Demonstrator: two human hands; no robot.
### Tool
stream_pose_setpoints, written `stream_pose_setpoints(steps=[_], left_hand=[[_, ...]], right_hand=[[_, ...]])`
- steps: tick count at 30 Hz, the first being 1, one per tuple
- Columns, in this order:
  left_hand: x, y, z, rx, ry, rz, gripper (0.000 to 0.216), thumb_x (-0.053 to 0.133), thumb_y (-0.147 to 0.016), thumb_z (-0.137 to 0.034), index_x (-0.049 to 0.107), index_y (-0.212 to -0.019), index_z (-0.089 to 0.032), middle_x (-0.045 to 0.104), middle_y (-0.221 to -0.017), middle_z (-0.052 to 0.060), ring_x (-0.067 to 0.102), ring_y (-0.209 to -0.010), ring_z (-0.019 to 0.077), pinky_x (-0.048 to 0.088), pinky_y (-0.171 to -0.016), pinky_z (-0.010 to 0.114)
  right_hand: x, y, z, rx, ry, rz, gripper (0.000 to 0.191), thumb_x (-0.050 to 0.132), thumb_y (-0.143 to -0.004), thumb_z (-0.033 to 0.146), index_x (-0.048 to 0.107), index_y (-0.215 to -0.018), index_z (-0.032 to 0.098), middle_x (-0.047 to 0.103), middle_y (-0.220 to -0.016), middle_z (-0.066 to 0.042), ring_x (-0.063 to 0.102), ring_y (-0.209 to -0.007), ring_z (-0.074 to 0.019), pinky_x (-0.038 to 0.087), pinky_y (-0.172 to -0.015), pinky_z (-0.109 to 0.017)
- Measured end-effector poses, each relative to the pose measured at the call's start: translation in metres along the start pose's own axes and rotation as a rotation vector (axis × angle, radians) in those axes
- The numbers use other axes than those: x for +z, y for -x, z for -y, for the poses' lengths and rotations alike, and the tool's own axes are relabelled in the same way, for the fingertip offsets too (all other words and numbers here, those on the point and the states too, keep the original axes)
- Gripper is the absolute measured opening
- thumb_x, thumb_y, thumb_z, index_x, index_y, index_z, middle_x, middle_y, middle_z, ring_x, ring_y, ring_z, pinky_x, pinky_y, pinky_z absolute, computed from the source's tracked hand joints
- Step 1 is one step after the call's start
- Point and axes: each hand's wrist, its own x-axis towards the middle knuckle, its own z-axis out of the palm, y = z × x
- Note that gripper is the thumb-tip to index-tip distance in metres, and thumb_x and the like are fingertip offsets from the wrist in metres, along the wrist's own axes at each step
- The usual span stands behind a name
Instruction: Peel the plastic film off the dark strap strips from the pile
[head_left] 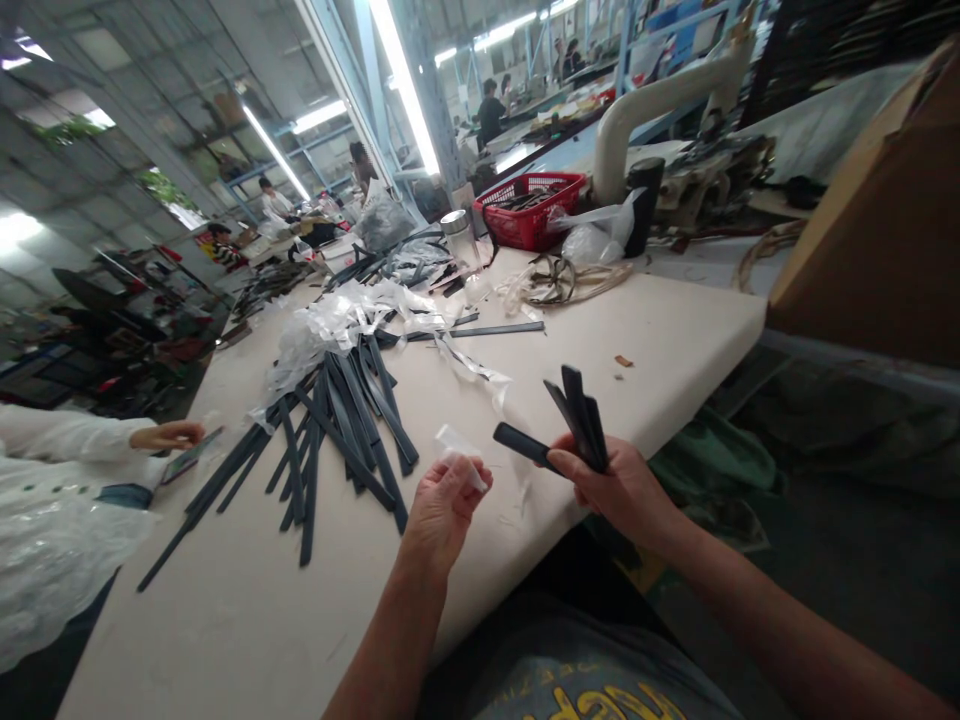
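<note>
Pinched in my left hand (448, 500) is a small piece of white backing paper (457, 445), held just above the table's near edge. My right hand (611, 490) is closed round several dark strips (577, 410); their ends fan upward, and one strip (521, 442) points left toward my left hand. Beyond my left hand lies a loose pile of dark flat strips (352, 420), spread and crossing one another. Crumpled white peeled paper (337, 320) is heaped over the far end of that pile. A curl of white paper (480, 370) trails from it toward my hands.
A red basket (529, 235), a metal cup (457, 238) and bundled cords (562, 285) stand along the table's (675, 330) far side. At the left, another person's hand (169, 435) is by a phone (184, 460). A cardboard box (877, 220) rises at right.
</note>
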Motion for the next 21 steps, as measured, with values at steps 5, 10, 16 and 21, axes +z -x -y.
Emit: stream_pose_setpoints(steps=[5,10,16,21], left_hand=[[0.014,0.001,0.004,-0.096,0.211,-0.115,0.035,0.091,-0.057,-0.03,0.063,-0.075,-0.016,0.073,-0.075,0.0,0.07,-0.068,0.014,0.06,-0.068,0.027],[0.024,0.006,0.012,-0.092,0.222,-0.112,0.037,0.092,-0.056,-0.027,0.065,-0.077,-0.014,0.074,-0.076,0.004,0.071,-0.066,0.0161,0.06,-0.064,0.027],[0.026,0.009,0.019,-0.084,0.183,-0.057,0.039,0.093,-0.051,-0.031,0.067,-0.074,-0.013,0.074,-0.073,0.003,0.069,-0.064,0.0132,0.058,-0.063,0.022],[0.033,0.018,0.039,-0.103,0.16,-0.027,0.035,0.093,-0.051,-0.03,0.068,-0.07,-0.014,0.074,-0.071,0.003,0.069,-0.065,0.0135,0.057,-0.067,0.024]], right_hand=[[-0.003,0.039,-0.025,-0.161,0.291,-0.047,0.019,0.058,-0.091,0.037,0.067,-0.091,0.019,0.059,-0.067,0.002,0.054,-0.055,-0.0151,0.044,-0.051,-0.025],[-0.001,0.044,-0.028,-0.298,0.378,0.003,0.013,0.053,-0.087,0.018,0.064,-0.094,0.022,0.065,-0.082,0.001,0.061,-0.075,-0.0179,0.046,-0.068,-0.026],[0.0,0.045,-0.031,-0.321,0.419,-0.006,0.024,0.048,-0.081,0.011,0.062,-0.098,0.021,0.067,-0.092,-0.002,0.064,-0.084,-0.0205,0.045,-0.073,-0.029],[0.008,0.043,-0.031,-0.317,0.399,-0.031,0.02,0.05,-0.082,0.014,0.062,-0.097,0.02,0.067,-0.092,-0.003,0.063,-0.086,-0.0219,0.046,-0.076,-0.031]])
